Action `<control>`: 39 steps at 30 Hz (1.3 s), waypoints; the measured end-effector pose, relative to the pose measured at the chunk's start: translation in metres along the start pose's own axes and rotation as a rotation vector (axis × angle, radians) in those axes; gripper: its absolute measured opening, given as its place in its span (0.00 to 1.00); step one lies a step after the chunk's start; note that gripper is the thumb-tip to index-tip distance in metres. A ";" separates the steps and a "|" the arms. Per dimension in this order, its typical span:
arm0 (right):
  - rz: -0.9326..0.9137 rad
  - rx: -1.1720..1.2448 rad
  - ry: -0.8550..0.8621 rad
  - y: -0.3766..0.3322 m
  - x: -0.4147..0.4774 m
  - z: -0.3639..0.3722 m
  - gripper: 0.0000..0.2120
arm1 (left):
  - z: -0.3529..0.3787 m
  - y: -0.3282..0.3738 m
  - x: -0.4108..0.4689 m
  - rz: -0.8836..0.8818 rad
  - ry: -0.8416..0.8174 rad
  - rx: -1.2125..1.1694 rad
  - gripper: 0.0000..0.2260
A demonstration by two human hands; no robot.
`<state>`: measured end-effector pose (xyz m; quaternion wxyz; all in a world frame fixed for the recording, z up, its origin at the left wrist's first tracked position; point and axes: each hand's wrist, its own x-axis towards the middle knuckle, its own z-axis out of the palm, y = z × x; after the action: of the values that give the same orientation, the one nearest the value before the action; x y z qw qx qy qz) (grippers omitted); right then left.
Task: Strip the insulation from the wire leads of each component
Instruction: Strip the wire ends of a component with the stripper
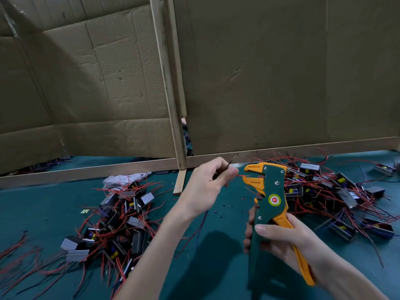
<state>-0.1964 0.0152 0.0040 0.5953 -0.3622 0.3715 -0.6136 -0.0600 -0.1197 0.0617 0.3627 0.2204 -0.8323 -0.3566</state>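
Red wire lead [241, 176] between both hands.

My bench is covered in teal cloth [216, 267]. Creased cardboard panels [270, 72] stand along its far edge, fixed to a wooden frame: one upright post [166, 83], one low rail [86, 173]. A narrow gap [186, 135] shows between panels. Light falls unevenly; the left panel is shadowed.

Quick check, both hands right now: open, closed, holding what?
Left hand: closed, fingers pinching a red wire lead fed into the stripper's mouth.
Right hand: closed around the wire stripper handles.
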 end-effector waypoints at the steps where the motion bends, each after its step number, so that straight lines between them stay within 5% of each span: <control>1: 0.001 -0.004 -0.009 -0.001 0.000 0.000 0.12 | 0.001 0.000 -0.001 -0.002 0.004 -0.006 0.09; 14: 0.020 -0.043 -0.042 -0.004 -0.002 -0.001 0.09 | -0.004 0.001 -0.002 -0.099 -0.069 -0.169 0.08; 20: 0.057 -0.108 -0.025 -0.001 -0.002 -0.003 0.25 | -0.009 0.002 -0.002 -0.140 -0.127 -0.181 0.07; 29: 0.054 -0.256 0.238 0.013 0.000 0.010 0.15 | -0.007 -0.013 -0.004 -0.279 -0.224 -0.139 0.07; 34: 0.053 0.084 0.057 0.010 0.004 0.007 0.11 | -0.007 -0.021 -0.002 -0.333 -0.156 -0.101 0.10; 39: 0.073 0.174 0.171 0.011 0.012 -0.005 0.14 | -0.010 -0.025 0.002 -0.254 -0.073 0.032 0.10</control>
<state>-0.1956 0.0032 -0.0082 0.6126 -0.2417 0.3791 -0.6501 -0.0507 -0.1414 0.0480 0.2803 0.3167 -0.8159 -0.3944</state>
